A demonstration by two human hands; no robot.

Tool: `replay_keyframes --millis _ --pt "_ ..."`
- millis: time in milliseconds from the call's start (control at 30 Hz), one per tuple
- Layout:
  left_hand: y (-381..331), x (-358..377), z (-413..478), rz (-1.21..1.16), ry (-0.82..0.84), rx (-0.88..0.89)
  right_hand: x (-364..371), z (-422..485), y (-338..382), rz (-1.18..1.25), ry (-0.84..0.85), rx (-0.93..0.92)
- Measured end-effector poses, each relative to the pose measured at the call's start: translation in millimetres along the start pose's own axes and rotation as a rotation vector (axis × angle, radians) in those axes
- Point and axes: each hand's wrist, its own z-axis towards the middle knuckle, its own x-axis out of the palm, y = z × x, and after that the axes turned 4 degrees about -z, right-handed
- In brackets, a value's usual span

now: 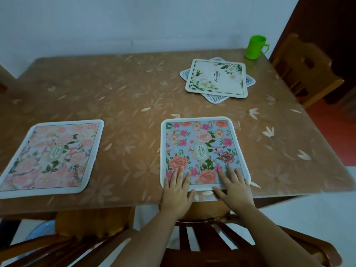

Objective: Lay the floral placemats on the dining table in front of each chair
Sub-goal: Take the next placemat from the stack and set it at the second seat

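- The dining table (pixel 125 97) held four mats, with wooden chairs along its near edge.
- A blue floral placemat (pixel 200 149) lay square to that edge before the near chair (pixel 202 237), apparently marking its place.
- A pink floral placemat (pixel 52 157) lay well apart to its left.
- Two stacked mats (pixel 216 78) sat near the far right corner, seemingly not yet dealt out.
- The left hand (pixel 176 191) and right hand (pixel 234 187) pressed flat on the blue mat's near edge, fingers straight, clasping nothing, likely smoothing it.
- A green cup (pixel 255 47) stood beyond the stack.
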Motion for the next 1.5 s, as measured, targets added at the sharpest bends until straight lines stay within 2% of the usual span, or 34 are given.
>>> replay_keyframes --millis 267,633,800,967,1167,1367,1500 --pt "3.8 -0.2 -1.1 -0.033 -0.015 0.015 0.3 -5.8 -7.8 0.049 0.0 -0.042" --pt "-1.6 -6.7 0.1 -0.077 -0.032 0.013 2.6 0.1 -11.6 0.094 -0.086 -0.064" --pt "-17.8 -40.0 3.7 -0.007 -0.163 0.083 -17.9 -2.4 -11.6 0.118 -0.157 -0.11" --pt "-68.1 -68.6 -5.8 -0.034 -0.25 0.124 -53.6 -19.5 -24.3 0.081 -0.259 -0.135" --pt "-154.2 -84.2 -26.9 -0.074 -0.34 0.161 -93.5 -69.1 -71.7 0.081 -0.399 -0.118" --pt "-241.6 -88.1 -47.4 -0.026 -0.447 0.269 -102.3 -130.5 -131.5 0.16 -0.568 -0.061" --pt "-288.8 -81.5 -54.2 -0.041 -0.493 0.317 -101.6 -163.4 -174.0 0.225 -0.624 -0.021"
